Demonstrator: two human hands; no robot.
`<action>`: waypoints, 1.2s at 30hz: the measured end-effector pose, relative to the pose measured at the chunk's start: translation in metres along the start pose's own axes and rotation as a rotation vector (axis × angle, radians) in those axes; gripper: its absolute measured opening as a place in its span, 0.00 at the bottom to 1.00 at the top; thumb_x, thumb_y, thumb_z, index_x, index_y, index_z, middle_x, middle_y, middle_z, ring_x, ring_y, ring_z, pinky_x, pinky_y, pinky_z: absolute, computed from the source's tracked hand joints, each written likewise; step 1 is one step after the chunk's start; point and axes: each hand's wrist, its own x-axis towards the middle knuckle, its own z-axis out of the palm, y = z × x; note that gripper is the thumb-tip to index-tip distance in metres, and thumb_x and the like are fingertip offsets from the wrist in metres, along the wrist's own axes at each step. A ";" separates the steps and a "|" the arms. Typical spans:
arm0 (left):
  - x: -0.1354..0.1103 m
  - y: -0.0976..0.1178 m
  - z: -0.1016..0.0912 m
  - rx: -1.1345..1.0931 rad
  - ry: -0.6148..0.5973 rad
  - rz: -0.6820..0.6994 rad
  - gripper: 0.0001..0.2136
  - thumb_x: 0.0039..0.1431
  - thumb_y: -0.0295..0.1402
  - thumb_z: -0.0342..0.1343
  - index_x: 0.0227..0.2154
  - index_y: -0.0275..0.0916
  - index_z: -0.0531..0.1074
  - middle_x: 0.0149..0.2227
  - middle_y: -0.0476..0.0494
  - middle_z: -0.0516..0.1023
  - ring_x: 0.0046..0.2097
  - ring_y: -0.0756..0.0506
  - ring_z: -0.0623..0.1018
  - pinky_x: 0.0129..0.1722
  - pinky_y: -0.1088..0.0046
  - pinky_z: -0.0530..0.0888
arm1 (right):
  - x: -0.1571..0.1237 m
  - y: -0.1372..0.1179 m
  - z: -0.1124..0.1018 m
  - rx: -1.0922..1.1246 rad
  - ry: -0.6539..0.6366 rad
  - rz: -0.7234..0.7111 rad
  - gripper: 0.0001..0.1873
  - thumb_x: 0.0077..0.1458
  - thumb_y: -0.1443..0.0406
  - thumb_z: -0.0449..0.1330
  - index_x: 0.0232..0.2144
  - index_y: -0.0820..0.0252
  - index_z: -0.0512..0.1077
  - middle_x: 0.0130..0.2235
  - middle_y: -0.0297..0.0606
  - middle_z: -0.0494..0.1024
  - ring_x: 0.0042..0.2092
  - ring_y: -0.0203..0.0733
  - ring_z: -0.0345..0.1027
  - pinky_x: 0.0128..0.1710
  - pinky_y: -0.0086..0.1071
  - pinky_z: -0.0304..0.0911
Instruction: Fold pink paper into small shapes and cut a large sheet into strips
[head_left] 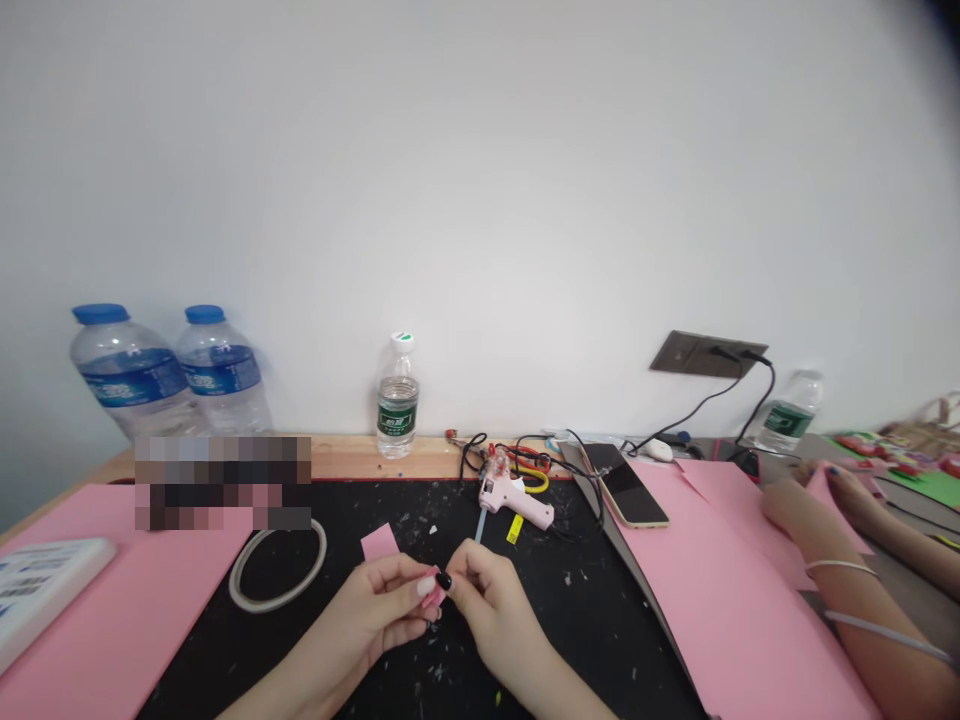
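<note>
Between my two hands, above the black mat (600,600), is a small folded piece of pink paper (433,592). My left hand (386,605) pinches it between thumb and fingers. From the other side, my right hand (487,595) presses thumb and forefinger together at the paper's edge. Fingers cover most of the piece, so its full shape is hidden. Just behind my left hand lies a flat pink paper strip (379,541). A pale pink hot glue gun (517,500) rests beyond my right hand, a glue stick (481,525) poking out of it.
A roll of tape (238,580) lies left on the mat. Water bottles (397,405) line the wall. A phone (628,490) rests on pink sheets (697,570) at right, near cables. Another person's hands (832,485) hold pink paper at far right.
</note>
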 end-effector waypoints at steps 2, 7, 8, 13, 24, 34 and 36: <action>0.000 -0.001 0.000 -0.026 0.001 0.002 0.09 0.42 0.35 0.64 0.26 0.36 0.75 0.24 0.50 0.76 0.27 0.54 0.73 0.28 0.83 0.70 | 0.002 0.004 0.003 0.177 0.004 0.087 0.13 0.52 0.63 0.57 0.20 0.61 0.60 0.19 0.26 0.58 0.21 0.29 0.49 0.20 0.24 0.46; 0.003 -0.001 -0.002 -0.071 -0.030 0.006 0.07 0.45 0.34 0.63 0.27 0.36 0.75 0.24 0.50 0.75 0.27 0.55 0.73 0.28 0.85 0.71 | 0.003 0.011 0.009 0.632 -0.070 0.327 0.17 0.48 0.56 0.60 0.24 0.58 0.56 0.16 0.21 0.55 0.16 0.25 0.40 0.14 0.20 0.36; 0.003 -0.001 -0.002 -0.076 -0.040 0.004 0.07 0.45 0.33 0.63 0.27 0.35 0.75 0.24 0.50 0.75 0.27 0.56 0.73 0.28 0.85 0.71 | 0.003 0.010 0.009 0.679 -0.095 0.355 0.17 0.48 0.56 0.60 0.25 0.58 0.56 0.16 0.21 0.55 0.16 0.25 0.40 0.14 0.20 0.36; 0.003 -0.001 -0.002 -0.093 -0.066 -0.044 0.07 0.44 0.33 0.64 0.26 0.35 0.75 0.22 0.50 0.75 0.25 0.56 0.72 0.27 0.86 0.70 | 0.001 0.008 0.010 0.746 -0.192 0.432 0.16 0.50 0.56 0.59 0.26 0.58 0.56 0.18 0.23 0.58 0.16 0.24 0.42 0.14 0.19 0.34; 0.002 -0.001 -0.001 0.225 -0.068 0.023 0.10 0.48 0.38 0.59 0.30 0.37 0.73 0.30 0.47 0.78 0.36 0.47 0.77 0.29 0.79 0.71 | 0.002 -0.003 -0.011 -0.156 -0.099 -0.100 0.10 0.58 0.65 0.49 0.25 0.60 0.60 0.24 0.29 0.61 0.27 0.31 0.54 0.27 0.25 0.50; 0.014 -0.012 -0.012 0.273 -0.062 0.086 0.09 0.45 0.33 0.62 0.29 0.37 0.68 0.26 0.50 0.78 0.32 0.50 0.77 0.30 0.79 0.70 | 0.002 -0.004 -0.013 -0.464 -0.212 -0.157 0.07 0.56 0.73 0.48 0.28 0.58 0.60 0.30 0.31 0.65 0.31 0.34 0.60 0.31 0.24 0.54; 0.014 -0.011 -0.013 0.262 -0.055 0.089 0.09 0.44 0.34 0.62 0.28 0.36 0.69 0.26 0.49 0.79 0.32 0.50 0.77 0.31 0.78 0.70 | 0.002 -0.004 -0.013 -0.469 -0.211 -0.153 0.07 0.56 0.73 0.48 0.28 0.58 0.60 0.30 0.31 0.65 0.31 0.34 0.60 0.31 0.24 0.54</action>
